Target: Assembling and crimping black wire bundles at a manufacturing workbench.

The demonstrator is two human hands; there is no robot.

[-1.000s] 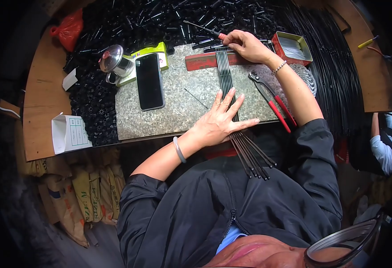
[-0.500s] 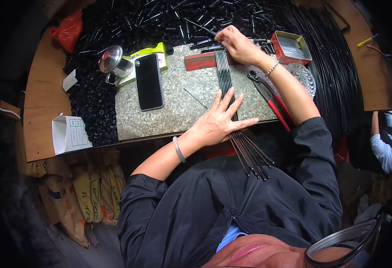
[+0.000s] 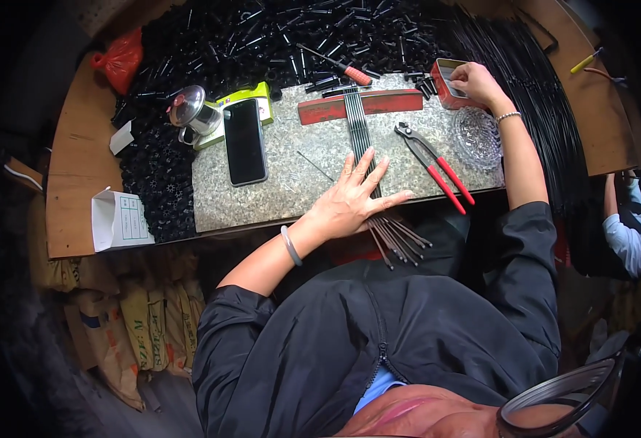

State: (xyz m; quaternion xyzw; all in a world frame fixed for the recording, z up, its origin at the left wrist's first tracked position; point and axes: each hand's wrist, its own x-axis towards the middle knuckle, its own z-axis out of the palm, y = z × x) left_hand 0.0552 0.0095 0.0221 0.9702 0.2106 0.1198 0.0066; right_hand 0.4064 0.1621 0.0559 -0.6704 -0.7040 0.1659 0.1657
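My left hand lies flat, fingers spread, across a row of thin black rods and presses them on the speckled stone slab. The rods run side by side over a red metal bar; their near ends fan out past the slab's edge. My right hand is at the red tin, fingers closed together inside its rim; what they pinch is hidden. A screwdriver with a red handle lies beyond the rods' far ends. Red-handled pincers rest to the right of the rods.
A clear glass dish sits below the tin. Left on the slab are a black phone, a green box and a lidded glass cup. Black tube-like parts heap behind; long black rods lie right. A white carton stands left.
My right hand has let go of the screwdriver and moved right to the red tin. The screwdriver now lies among the black parts. My left hand stays on the rods.
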